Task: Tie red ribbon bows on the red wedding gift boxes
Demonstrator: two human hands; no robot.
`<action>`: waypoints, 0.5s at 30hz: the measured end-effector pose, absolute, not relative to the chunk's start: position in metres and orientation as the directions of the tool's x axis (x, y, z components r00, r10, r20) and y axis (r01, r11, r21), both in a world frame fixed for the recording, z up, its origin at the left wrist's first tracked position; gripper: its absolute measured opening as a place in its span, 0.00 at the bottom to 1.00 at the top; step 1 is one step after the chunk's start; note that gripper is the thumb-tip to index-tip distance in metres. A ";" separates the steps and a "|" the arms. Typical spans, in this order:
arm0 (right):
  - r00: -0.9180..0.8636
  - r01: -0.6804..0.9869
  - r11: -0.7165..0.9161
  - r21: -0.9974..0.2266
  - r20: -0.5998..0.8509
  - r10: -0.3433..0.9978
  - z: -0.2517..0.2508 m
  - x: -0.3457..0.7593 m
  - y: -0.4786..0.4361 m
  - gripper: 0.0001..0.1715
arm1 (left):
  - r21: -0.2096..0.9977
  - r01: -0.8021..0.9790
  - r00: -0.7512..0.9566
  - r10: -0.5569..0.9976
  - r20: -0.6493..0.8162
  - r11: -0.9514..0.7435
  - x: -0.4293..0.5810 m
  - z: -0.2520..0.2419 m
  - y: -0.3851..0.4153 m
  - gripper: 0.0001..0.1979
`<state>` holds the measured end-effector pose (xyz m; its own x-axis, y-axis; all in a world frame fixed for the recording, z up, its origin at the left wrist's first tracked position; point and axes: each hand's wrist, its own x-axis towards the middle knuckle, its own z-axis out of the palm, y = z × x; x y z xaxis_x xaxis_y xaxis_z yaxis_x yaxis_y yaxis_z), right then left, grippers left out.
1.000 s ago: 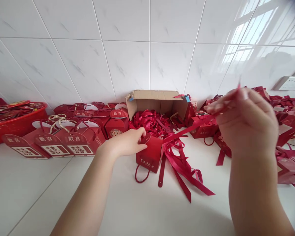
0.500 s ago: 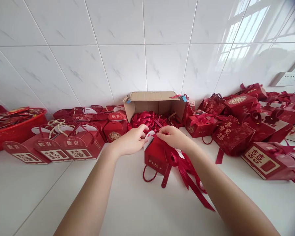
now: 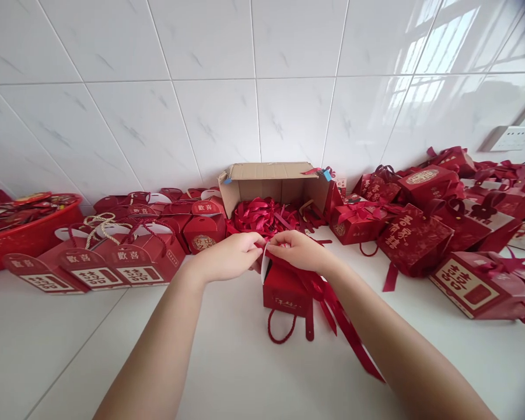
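Note:
A small red gift box (image 3: 287, 294) stands on the white counter in front of me, gold lettering on its near side and a red cord handle (image 3: 282, 337) hanging down. Its raised flap (image 3: 265, 267) shows a white inner face. My left hand (image 3: 233, 256) is closed at the left of that flap, its fingertips pinching the edge. My right hand (image 3: 300, 251) pinches red ribbon against the top of the flap, fingertips almost touching the left ones. Long ribbon tails (image 3: 352, 335) trail from the box toward the lower right. The fingers partly hide the flap's tip.
Behind the hands, an open cardboard box (image 3: 271, 171) holds a heap of red ribbons (image 3: 265, 216). Red gift boxes (image 3: 140, 262) line the left side, near a red basin (image 3: 35, 233) of small packets. More beribboned boxes (image 3: 415, 239) crowd the right. A tiled wall stands behind.
The gift box has shifted slightly right and turned, its front now facing me more squarely. My hands have come closer together over the flap, which now stands more edge-on.

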<state>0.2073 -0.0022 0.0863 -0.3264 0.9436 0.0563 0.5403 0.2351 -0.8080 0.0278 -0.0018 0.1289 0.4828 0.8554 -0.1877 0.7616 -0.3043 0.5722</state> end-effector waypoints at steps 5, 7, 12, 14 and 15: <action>-0.370 0.546 0.316 -0.776 0.115 0.922 0.081 0.203 -0.001 0.13 | 0.471 0.831 0.401 0.906 -0.136 -0.297 0.029 0.116 0.008 0.10; -0.375 0.556 0.338 -0.759 0.134 0.917 0.080 0.202 0.000 0.15 | 0.497 0.818 0.404 0.905 -0.136 -0.290 0.030 0.113 0.011 0.08; -0.265 0.635 0.311 -0.707 0.179 0.947 0.095 0.226 -0.002 0.17 | 0.686 0.715 0.277 0.956 -0.098 -0.137 0.014 0.134 0.007 0.02; -0.127 0.727 0.236 -0.645 0.211 0.969 0.104 0.249 -0.006 0.19 | 0.800 0.582 0.008 0.985 0.170 -0.143 -0.001 0.149 0.002 0.03; -0.092 0.761 0.193 -0.620 0.192 0.977 0.109 0.261 -0.009 0.20 | 0.836 0.508 -0.150 0.935 0.322 -0.207 -0.008 0.156 -0.001 0.06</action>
<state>0.2606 -0.0091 0.1085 -0.0916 0.9771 0.1919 0.7608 0.1930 -0.6196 -0.0083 -0.0013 0.1559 -0.1498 0.9347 0.3224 0.5079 -0.2070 0.8362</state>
